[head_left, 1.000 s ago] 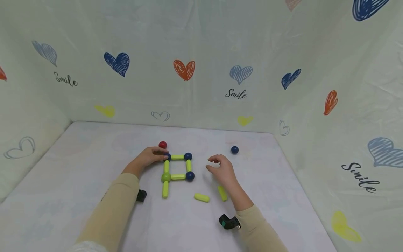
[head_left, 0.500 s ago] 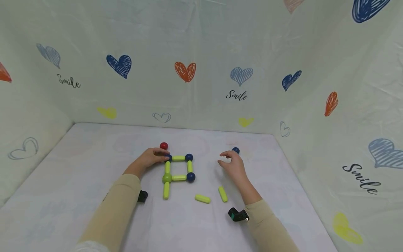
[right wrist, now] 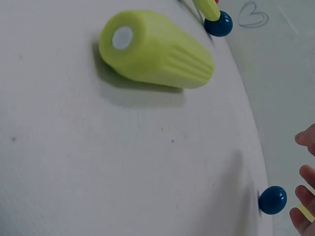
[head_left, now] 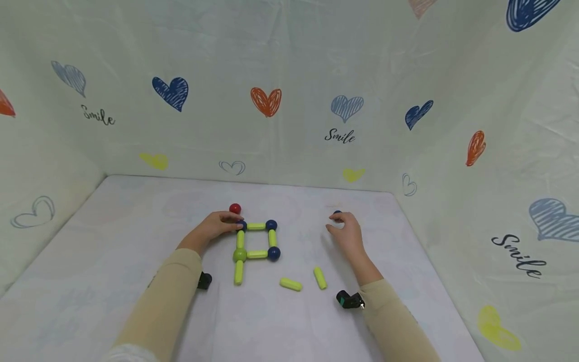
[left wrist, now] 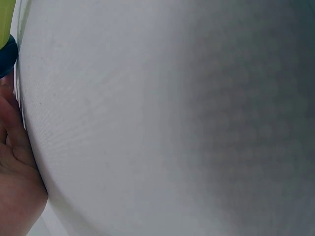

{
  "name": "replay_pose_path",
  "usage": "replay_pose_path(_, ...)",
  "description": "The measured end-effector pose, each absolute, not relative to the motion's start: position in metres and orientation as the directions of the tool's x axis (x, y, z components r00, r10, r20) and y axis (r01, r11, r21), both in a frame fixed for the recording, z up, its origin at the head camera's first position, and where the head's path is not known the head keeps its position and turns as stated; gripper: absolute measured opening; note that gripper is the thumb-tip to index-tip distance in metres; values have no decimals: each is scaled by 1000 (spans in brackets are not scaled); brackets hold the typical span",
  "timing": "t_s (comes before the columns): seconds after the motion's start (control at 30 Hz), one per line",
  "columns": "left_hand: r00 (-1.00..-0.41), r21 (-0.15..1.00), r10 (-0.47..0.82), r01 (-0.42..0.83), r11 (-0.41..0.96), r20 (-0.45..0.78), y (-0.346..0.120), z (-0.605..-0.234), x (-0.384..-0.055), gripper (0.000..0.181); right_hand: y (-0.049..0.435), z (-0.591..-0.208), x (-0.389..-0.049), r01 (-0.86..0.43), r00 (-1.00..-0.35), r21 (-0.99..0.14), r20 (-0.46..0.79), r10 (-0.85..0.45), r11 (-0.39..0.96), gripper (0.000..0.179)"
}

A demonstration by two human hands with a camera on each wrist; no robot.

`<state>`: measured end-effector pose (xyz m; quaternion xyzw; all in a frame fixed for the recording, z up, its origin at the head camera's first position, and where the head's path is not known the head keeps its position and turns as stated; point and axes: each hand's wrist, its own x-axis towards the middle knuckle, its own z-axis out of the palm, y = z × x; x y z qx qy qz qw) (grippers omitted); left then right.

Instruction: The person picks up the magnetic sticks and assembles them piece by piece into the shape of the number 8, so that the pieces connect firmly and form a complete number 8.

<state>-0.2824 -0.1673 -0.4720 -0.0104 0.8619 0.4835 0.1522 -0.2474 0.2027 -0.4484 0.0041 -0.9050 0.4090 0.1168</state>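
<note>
Yellow-green magnetic rods and balls form a square on the table, with a green ball (head_left: 239, 255) at its near left corner and one rod (head_left: 238, 273) jutting toward me. My left hand (head_left: 211, 227) pinches the blue corner ball (head_left: 244, 225) at the far left, partly covering it. Over on the right, my right hand (head_left: 349, 234) hovers with thumb and fingers apart, holding nothing. Just beyond its fingertips is a loose blue ball (head_left: 337, 212), partly hidden in the head view. The right wrist view shows that ball (right wrist: 272, 200) apart from the fingers (right wrist: 306, 199).
A red ball (head_left: 234, 207) lies just behind the left hand. Two loose rods, one slanted (head_left: 291, 284) and one more upright (head_left: 319, 278), lie between the square and the right forearm. A heart-printed cloth (head_left: 298, 151) rises behind the white table (head_left: 149, 201).
My right hand has moved right and slightly away from me, from beside the square to the loose blue ball. The left hand stays at the corner ball.
</note>
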Motion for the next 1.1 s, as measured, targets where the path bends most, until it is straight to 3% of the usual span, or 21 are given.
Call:
replay_pose_path(0.23,-954,834,141,-152,530,-264,-168,-473,-283,39,213,-455,-257,-88,-960,-724,245,135,684,27)
replay_pose_path(1.1,-955,834,143,-146,532,-259,-168,-471,-281,37,224,-468,-287,59,-985,-710,71,155,701,40)
